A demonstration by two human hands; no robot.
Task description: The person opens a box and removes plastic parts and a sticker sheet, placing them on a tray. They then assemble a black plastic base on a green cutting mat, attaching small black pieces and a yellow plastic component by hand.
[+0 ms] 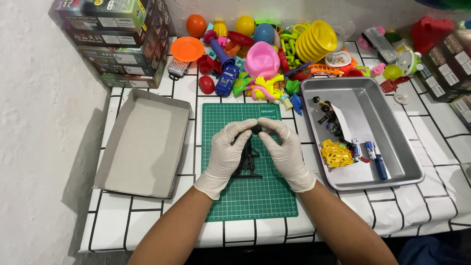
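Both my hands wear white gloves and meet over a green cutting mat. My left hand and my right hand pinch a small black wheel between their fingertips. Under them a black plastic toy frame lies on the mat, partly hidden by my fingers. Whether the wheel touches the frame I cannot tell.
A grey metal tray at the right holds a yellow part, black wheels on axles, a paper slip and a blue screwdriver. An open cardboard box lid lies at the left. Colourful plastic toys crowd the back; stacked boxes stand at the back left.
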